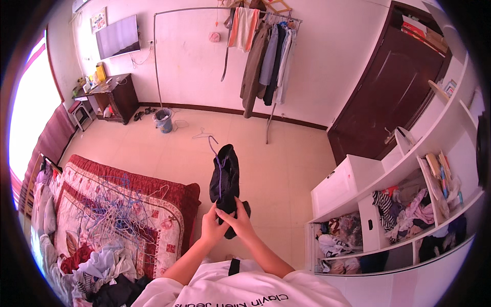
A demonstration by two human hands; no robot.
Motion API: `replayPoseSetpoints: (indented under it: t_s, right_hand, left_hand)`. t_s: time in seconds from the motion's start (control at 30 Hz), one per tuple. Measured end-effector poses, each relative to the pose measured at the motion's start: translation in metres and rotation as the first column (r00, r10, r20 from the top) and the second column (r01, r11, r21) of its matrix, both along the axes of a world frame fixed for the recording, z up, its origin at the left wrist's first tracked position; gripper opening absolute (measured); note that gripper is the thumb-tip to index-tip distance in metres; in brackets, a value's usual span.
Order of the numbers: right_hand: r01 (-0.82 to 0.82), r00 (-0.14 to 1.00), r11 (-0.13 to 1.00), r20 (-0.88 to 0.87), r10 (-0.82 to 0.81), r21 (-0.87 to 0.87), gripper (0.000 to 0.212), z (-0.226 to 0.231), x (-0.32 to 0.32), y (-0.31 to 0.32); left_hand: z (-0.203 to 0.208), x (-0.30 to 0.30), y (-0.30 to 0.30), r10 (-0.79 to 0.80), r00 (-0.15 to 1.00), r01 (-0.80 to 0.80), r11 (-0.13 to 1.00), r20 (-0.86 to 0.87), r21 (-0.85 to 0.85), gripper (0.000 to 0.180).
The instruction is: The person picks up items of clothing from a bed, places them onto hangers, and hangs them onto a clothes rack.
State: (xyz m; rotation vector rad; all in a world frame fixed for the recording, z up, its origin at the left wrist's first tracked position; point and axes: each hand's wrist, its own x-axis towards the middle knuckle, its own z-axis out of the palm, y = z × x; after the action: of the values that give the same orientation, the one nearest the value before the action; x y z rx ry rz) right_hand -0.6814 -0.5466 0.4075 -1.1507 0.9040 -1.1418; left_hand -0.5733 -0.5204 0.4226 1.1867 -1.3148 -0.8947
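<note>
In front of my body a black garment hangs in a bunched, folded strip; its kind cannot be made out. A purple clothes hanger lies along its left side, hook pointing up and away from me. My left hand is closed on the lower left of the garment, by the lower end of the hanger. Against it, my right hand grips the same garment from the right, thumb across the front. The thumbs nearly meet, and most of the fingers are hidden behind the cloth.
On the bed at left lie a tangled heap of hangers and a clothes pile. An open wardrobe with clothes stands right. Ahead are a garment rack, a bin and a hanger on the floor.
</note>
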Motion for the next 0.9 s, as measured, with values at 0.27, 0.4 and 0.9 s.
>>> replayPoseSetpoints:
  t_s: [0.27, 0.4, 0.9]
  right_hand:
    - [-0.008, 0.992, 0.982, 0.129, -0.016, 0.188, 0.076, 0.002, -0.006, -0.043]
    - [-0.033, 0.990, 0.982, 0.144, 0.006, 0.188, 0.076, 0.012, -0.002, -0.081]
    - [0.137, 0.982, 0.990, 0.127, -0.142, 0.046, 0.066, 0.034, 0.073, -0.248]
  left_hand:
    - [-0.016, 0.005, -0.050, -0.124, 0.992, 0.124, 0.992, 0.024, 0.014, 0.044]
    - [-0.018, 0.017, -0.093, -0.196, 0.980, 0.196, 0.981, 0.038, 0.008, 0.043]
    - [0.009, 0.091, -0.277, -0.276, 0.945, 0.285, 0.958, 0.175, -0.032, 0.064]
